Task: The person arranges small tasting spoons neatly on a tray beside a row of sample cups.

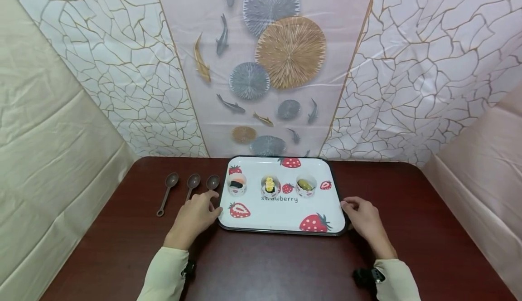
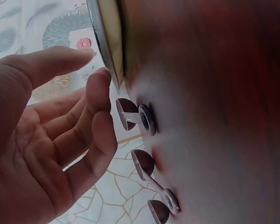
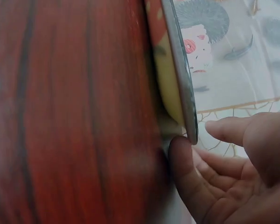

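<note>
A white strawberry-print tray (image 1: 261, 219) with a dark rim lies near the table's back edge. It carries a left cup (image 1: 237, 190) with an orange-and-black piece, a middle cup (image 1: 269, 193) with a yellow-topped piece, and a right cup (image 1: 305, 191) with a green one. My left hand (image 1: 193, 217) (image 2: 51, 126) is at the tray's left edge, fingers loosely bent, thumb close to the rim. At the right edge is my right hand (image 1: 367, 224) (image 3: 228, 172); its thumb stands apart from the rim, a fingertip beside the underside.
Three dark measuring spoons stand in a row left of the tray: the outer (image 1: 171, 180), the middle (image 1: 193, 181) and the inner (image 1: 213, 182), which lies close to my left hand. A patterned cloth (image 1: 261, 110) hangs behind the dark red table (image 1: 261, 264).
</note>
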Demonstrator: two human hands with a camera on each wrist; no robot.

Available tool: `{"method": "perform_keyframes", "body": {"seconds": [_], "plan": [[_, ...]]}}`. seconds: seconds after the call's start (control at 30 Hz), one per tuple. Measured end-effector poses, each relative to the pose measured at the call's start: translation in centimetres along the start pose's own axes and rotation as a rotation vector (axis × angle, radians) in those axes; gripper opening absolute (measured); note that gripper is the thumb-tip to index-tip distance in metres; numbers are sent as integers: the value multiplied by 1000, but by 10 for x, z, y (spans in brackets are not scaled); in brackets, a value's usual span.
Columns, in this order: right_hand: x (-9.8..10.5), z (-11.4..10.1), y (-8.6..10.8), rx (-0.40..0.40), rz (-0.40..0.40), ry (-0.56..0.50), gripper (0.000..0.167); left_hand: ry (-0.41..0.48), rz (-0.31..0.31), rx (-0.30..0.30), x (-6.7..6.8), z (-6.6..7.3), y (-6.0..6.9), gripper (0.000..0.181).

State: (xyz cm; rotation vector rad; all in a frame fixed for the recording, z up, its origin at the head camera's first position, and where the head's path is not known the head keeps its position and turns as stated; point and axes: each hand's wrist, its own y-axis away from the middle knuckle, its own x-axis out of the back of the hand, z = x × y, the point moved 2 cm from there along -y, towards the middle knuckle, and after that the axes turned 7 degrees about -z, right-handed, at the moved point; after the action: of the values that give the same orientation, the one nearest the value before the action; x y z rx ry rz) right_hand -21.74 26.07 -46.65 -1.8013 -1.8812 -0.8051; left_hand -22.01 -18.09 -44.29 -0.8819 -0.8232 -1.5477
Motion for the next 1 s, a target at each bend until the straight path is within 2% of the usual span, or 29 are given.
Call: {"method": "perform_keyframes", "body": {"seconds": [0.23,0.43,0.6,0.83,1.0], "plan": [[4,9,-2,-70,-129,-130,46,-23,-54,18,-2,-1,0,30],[7,16,-4,-89,-194,-225,49,-10,-73,30,-3,-2,-1,31],[6,22,-5,-112,-209,-284,53,5,-80,32,-3,-4,0,31],[3,24,-8,-120,-207,-308,54,27,-90,19,1,-9,3,30],[8,26,-8,-116,-200,-295,53,61,-57,-13,9,-9,2,25]]}}
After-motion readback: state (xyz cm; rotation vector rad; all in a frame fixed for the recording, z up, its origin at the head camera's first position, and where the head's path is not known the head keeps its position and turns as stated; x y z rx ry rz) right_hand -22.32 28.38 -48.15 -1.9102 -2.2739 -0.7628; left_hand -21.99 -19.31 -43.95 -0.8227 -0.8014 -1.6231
